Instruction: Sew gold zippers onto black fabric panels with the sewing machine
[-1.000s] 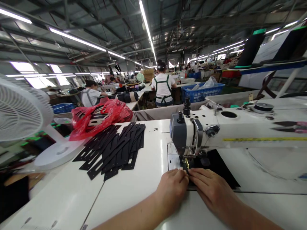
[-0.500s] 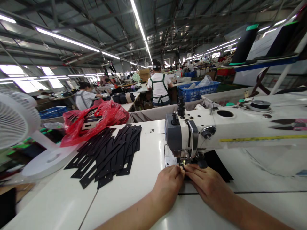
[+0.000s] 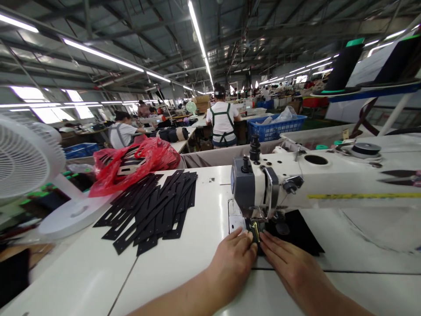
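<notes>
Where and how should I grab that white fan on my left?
I'd grip the fan by its stem, coming from the near side. The stem is slim and exposed between the wide, round cage and broad base, while the red bag crowds its right.

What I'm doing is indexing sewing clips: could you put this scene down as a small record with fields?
Station: white sewing machine on a glossy white tabletop
Left hand: fingertips down at the needle area
Right hand: fingers extended, fingertips opposite the left's
Between fingertips: small gold-coloured strip, identity unclear
Under machine arm: flat black sheet
Left side: overlapping black slotted strips, crumpled red plastic bag, white fan
On machine arm: yellow measuring tape
</notes>
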The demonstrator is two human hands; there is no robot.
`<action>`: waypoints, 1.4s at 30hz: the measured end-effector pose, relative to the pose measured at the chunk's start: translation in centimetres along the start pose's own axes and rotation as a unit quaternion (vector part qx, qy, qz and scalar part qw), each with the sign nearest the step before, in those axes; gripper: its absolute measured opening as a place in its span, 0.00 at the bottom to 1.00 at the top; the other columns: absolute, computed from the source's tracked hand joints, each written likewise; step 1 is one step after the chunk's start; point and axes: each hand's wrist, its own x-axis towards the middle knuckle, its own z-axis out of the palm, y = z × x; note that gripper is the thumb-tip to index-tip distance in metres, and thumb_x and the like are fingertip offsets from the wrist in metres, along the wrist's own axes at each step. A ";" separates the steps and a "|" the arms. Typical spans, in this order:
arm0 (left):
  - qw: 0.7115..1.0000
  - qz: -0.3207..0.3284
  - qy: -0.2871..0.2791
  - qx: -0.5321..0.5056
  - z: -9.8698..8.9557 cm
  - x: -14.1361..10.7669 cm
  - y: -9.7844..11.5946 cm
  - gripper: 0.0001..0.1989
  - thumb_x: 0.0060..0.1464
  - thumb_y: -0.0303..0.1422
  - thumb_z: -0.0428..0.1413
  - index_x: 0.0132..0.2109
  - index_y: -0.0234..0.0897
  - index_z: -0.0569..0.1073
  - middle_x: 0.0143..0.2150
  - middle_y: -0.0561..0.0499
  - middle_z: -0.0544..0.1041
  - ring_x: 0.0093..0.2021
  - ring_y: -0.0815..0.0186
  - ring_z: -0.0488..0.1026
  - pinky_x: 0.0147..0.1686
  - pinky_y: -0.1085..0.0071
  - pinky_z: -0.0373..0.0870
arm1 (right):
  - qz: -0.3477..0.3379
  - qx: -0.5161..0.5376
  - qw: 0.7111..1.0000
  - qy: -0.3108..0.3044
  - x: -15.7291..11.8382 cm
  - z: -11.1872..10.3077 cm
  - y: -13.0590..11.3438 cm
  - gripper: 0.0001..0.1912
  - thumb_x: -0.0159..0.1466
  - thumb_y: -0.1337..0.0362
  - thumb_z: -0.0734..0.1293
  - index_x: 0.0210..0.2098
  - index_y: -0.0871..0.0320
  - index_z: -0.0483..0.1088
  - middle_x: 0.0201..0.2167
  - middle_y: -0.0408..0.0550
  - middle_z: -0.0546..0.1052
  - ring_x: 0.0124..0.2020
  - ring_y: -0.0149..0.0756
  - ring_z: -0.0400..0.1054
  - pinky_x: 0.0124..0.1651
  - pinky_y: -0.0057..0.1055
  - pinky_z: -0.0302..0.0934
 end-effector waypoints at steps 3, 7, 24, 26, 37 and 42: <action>1.000 -0.013 0.004 -0.001 0.2 0.3 -0.2 0.13 0.62 0.23 0.43 0.38 0.29 0.72 0.36 0.44 0.75 0.38 0.65 0.74 0.48 0.62 0.71 | -0.003 0.001 1.000 0.005 0.2 0.1 0.3 0.21 0.61 0.79 0.53 0.44 0.66 0.72 0.45 0.54 0.75 0.45 0.36 0.70 0.46 0.30 0.69; 0.999 -0.037 -0.005 -0.011 0.7 0.4 -0.6 0.13 0.63 0.25 0.43 0.36 0.31 0.72 0.32 0.47 0.73 0.35 0.65 0.72 0.42 0.64 0.73 | -0.001 0.017 1.000 0.010 0.5 0.4 0.7 0.22 0.60 0.80 0.52 0.44 0.65 0.72 0.45 0.54 0.75 0.44 0.37 0.71 0.45 0.31 0.69; 0.995 -0.086 0.025 -0.039 1.8 -0.5 -2.2 0.07 0.60 0.29 0.50 0.39 0.35 0.73 0.45 0.44 0.75 0.45 0.58 0.73 0.47 0.59 0.71 | 0.017 0.012 0.999 0.027 1.1 1.4 1.8 0.24 0.60 0.82 0.51 0.43 0.62 0.72 0.41 0.51 0.77 0.41 0.34 0.73 0.44 0.29 0.69; 0.997 -0.070 0.027 -0.031 1.9 -0.4 -2.4 0.08 0.60 0.28 0.48 0.38 0.35 0.73 0.43 0.45 0.77 0.44 0.60 0.74 0.47 0.61 0.72 | 0.019 0.014 0.999 0.026 1.1 1.4 1.9 0.24 0.60 0.81 0.51 0.43 0.61 0.72 0.39 0.51 0.77 0.39 0.33 0.73 0.43 0.28 0.69; 0.998 -0.057 -0.011 -0.022 1.7 0.5 -2.8 0.08 0.61 0.27 0.49 0.35 0.36 0.72 0.39 0.47 0.77 0.42 0.63 0.75 0.49 0.60 0.68 | 0.094 0.087 0.992 -0.018 1.1 2.7 2.0 0.19 0.64 0.74 0.53 0.45 0.53 0.71 0.35 0.47 0.77 0.35 0.34 0.73 0.38 0.30 0.69; 0.998 -0.057 -0.015 -0.029 1.7 0.6 -2.9 0.07 0.61 0.28 0.50 0.36 0.35 0.72 0.40 0.47 0.77 0.42 0.63 0.74 0.49 0.60 0.67 | 0.094 0.092 0.991 -0.026 1.1 2.7 2.1 0.19 0.65 0.73 0.52 0.43 0.54 0.71 0.34 0.48 0.77 0.33 0.36 0.72 0.37 0.32 0.69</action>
